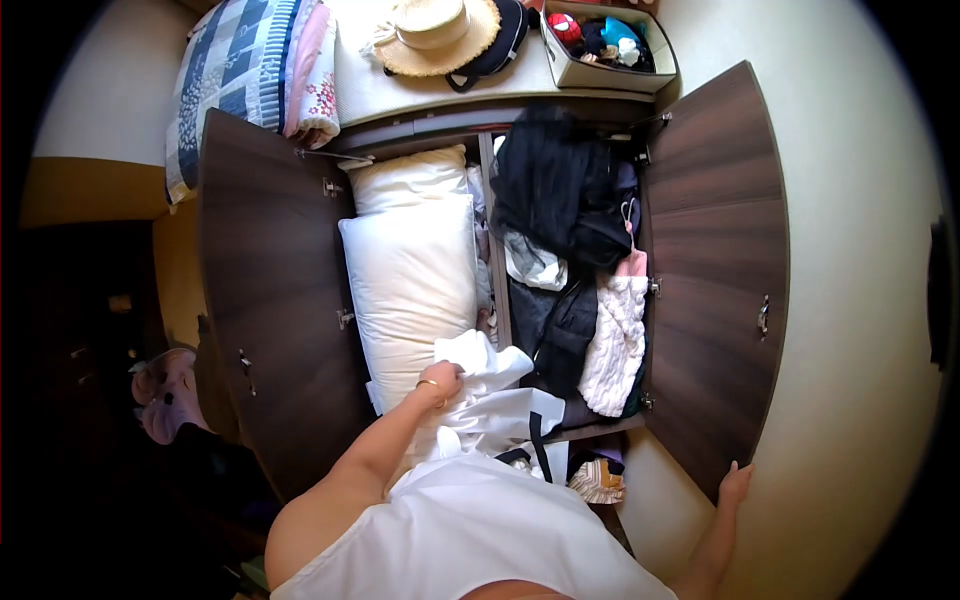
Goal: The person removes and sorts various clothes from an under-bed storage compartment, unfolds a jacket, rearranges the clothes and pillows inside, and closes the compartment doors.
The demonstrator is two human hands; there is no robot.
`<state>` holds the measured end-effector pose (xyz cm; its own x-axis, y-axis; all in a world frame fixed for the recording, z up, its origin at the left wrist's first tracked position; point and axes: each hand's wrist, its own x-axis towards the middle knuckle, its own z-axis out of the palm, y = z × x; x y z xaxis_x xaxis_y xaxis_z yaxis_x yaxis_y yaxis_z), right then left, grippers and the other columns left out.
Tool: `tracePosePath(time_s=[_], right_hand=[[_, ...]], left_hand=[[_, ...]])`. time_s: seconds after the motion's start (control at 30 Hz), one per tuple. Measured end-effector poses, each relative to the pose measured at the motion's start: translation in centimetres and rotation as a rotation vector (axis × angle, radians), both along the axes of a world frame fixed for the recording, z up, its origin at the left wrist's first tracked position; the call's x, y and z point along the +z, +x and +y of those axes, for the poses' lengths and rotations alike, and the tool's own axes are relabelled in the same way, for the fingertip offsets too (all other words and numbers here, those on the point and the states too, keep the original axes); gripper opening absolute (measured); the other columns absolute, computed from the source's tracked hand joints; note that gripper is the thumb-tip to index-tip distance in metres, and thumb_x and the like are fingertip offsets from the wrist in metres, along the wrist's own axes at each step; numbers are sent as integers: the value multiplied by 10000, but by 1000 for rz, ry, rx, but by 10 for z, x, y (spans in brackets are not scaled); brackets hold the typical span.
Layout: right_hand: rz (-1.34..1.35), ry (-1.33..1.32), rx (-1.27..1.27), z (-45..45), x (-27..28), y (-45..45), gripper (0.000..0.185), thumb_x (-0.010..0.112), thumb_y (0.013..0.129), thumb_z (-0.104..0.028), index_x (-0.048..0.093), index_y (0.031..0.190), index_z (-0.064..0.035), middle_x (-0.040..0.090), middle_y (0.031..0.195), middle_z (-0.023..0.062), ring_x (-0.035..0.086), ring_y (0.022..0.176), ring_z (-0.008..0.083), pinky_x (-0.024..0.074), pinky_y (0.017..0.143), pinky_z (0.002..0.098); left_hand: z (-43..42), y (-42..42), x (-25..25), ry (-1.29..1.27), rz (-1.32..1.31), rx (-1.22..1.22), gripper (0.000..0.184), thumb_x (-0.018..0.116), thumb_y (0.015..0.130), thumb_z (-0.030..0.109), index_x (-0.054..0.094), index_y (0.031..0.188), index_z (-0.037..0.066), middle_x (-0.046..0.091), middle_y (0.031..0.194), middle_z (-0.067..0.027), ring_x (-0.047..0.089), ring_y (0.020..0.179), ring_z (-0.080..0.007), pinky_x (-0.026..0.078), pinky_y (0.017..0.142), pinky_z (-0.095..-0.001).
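My left hand (440,381), with a gold bangle at the wrist, is closed on a white cloth (485,365) in front of the pillows. The cloth hangs in folds down toward my body, and its lower part merges with other white fabric. At the lower right, my right hand (735,483) grips the bottom corner of the right cabinet door (712,270), which stands open. Two white pillows, the larger one (412,280) in front, fill the left compartment. Black clothes (560,185) and a white knitted garment (613,345) are in the right compartment.
The left cabinet door (275,290) also stands open. On top are folded quilts (235,75), a straw hat (437,35) over a black one, and a fabric box (610,75) with toys. Striped fabric (598,482) lies low, below the right compartment.
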<state>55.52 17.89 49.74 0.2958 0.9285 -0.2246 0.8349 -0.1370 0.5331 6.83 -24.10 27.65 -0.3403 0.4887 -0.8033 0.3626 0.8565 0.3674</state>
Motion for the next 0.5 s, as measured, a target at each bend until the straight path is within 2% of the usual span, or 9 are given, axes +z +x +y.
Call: tracePosePath(time_s=[0.17, 0.23, 0.3, 0.4, 0.5], right_hand=[[1, 49, -103, 1, 2, -14, 420, 508, 938, -324, 399, 1220, -32, 546, 1218, 194, 560, 1071, 374, 476, 870, 471], [46, 67, -101, 1, -4, -7, 425, 514, 936, -321, 397, 1222, -29, 537, 1231, 195, 556, 1084, 367, 477, 874, 469], [92, 112, -79, 5, -15, 2, 394, 510, 938, -320, 411, 1171, -18, 555, 1200, 204, 557, 1077, 377, 467, 883, 476], [77, 147, -105, 3, -19, 6, 382, 522, 932, -316, 422, 1133, -7, 576, 1159, 213, 569, 1055, 382, 472, 872, 480], [46, 170, -70, 8, -28, 15, 369, 526, 930, -305, 427, 1112, 0, 584, 1139, 215, 580, 1036, 382, 483, 854, 481]], left_hand=[[-35, -42, 45, -170, 224, 157, 245, 546, 814, 212, 707, 999, 208, 605, 1040, -127, 614, 915, -326, 496, 819, -418], [-50, -58, 62, -236, 295, 131, 226, 543, 827, 206, 708, 981, 191, 604, 1046, -114, 614, 918, -322, 500, 826, -401], [-74, -64, 56, -344, 308, 52, 217, 543, 838, 212, 707, 975, 172, 603, 1066, -109, 608, 955, -305, 499, 839, -390], [-105, -57, 53, -446, 322, -23, 250, 558, 841, 234, 672, 1052, 166, 571, 1127, -118, 593, 1011, -294, 495, 853, -384], [-102, -48, 89, -434, 340, 104, 333, 542, 859, 222, 580, 1184, 161, 524, 1211, -144, 584, 1049, -305, 497, 856, -391]])
